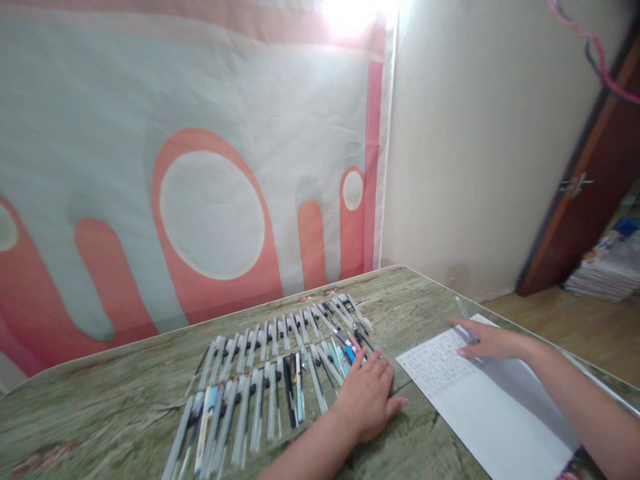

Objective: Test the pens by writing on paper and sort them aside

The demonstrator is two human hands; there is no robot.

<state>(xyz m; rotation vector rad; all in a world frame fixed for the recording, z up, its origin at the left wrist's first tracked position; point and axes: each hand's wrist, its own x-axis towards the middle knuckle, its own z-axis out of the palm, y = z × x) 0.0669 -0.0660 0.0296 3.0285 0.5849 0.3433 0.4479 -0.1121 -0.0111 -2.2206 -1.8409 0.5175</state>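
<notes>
My left hand (367,397) lies palm down on the table with its fingers spread, at the right end of the front row of pens (257,410). Its fingertips are close to some blue and pink pens (345,360); whether they touch one I cannot tell. Over the upper part of a sheet of paper (505,407) with rows of handwriting, my right hand (493,340) pinches a translucent pen (461,308) between thumb and fingers. Behind the front row runs a second row of mostly clear pens (275,337) with dark parts.
The wood-patterned table (100,407) stands against a wall hanging (210,207) with red and orange shapes. At the right are a brown door (575,187) and a stack of papers (605,273) on the floor. A pink cord (600,60) hangs at the upper right.
</notes>
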